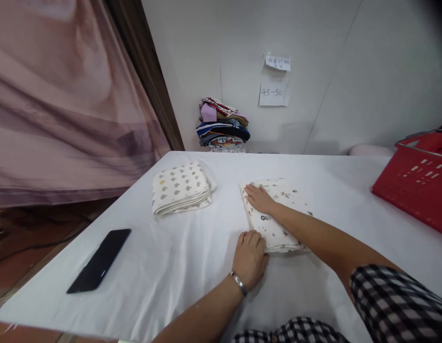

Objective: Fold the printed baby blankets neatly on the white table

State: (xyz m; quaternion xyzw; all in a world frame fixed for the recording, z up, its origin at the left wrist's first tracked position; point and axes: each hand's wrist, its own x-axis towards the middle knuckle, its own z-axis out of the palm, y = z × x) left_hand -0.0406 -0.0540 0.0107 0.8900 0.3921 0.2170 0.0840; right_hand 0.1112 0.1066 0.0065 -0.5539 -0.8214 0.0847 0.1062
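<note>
A folded white cloth with small scattered prints (278,228) lies on the white-covered table (171,276), right of the middle. My right hand (259,197) rests flat on its far left corner, fingers spread. At its near left corner is my left hand (250,255), fingers bent over the edge and a silver bracelet on the wrist; what is under the fingertips is hidden. Left of it lies a second folded white cloth with grey prints (180,186), touched by neither hand.
A black flat slab (99,261) lies at the table's left. On the right stands a red basket (417,176). Behind the far edge rises a stack of clothes (224,126). Paper signs (274,93) hang on the wall, and a pink curtain (64,105) hangs at left.
</note>
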